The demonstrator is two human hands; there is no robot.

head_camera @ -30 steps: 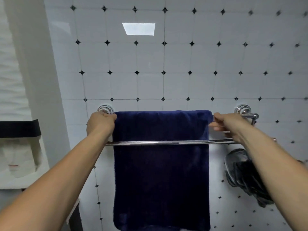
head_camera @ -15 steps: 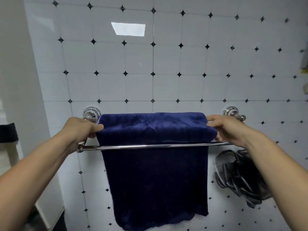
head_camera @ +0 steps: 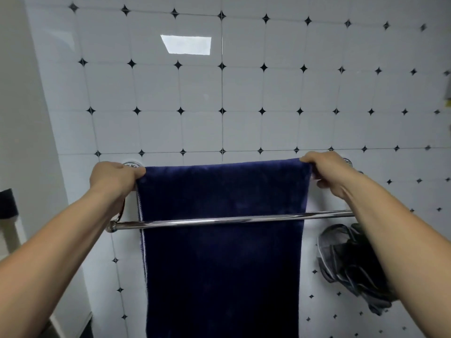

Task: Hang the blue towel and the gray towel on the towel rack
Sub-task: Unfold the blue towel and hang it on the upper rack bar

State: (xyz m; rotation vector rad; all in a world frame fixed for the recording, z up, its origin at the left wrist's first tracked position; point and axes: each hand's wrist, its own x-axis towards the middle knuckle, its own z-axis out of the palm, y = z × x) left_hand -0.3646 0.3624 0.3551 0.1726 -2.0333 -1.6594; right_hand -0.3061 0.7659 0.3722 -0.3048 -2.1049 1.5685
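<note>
The left hand [head_camera: 114, 178] and the right hand [head_camera: 327, 174] are each pinching a top corner of the blue towel [head_camera: 222, 252], which is hanging at the rear of the towel rack [head_camera: 219, 219]. They seem to be straightening it. Next, the gray towel, not in view, is needing a free bar.

The blue towel [head_camera: 219, 264] is running off the bottom edge, so I am not seeing its lower hem. It is covering the rear bar of the towel rack [head_camera: 219, 219], leaving me only the front rail. The left hand [head_camera: 112, 178] is hiding most of the left wall mount [head_camera: 130, 164] and its own fingertips. The right hand [head_camera: 329, 172] is hiding nearly all of the right wall mount [head_camera: 347, 161]. The right forearm is covering the front rail's right end and part of a dark mesh bundle [head_camera: 346, 259], which I am failing to identify. A dark object [head_camera: 7, 203] is being cut by the left edge, and a blurred item [head_camera: 447, 93] by the right.
</note>
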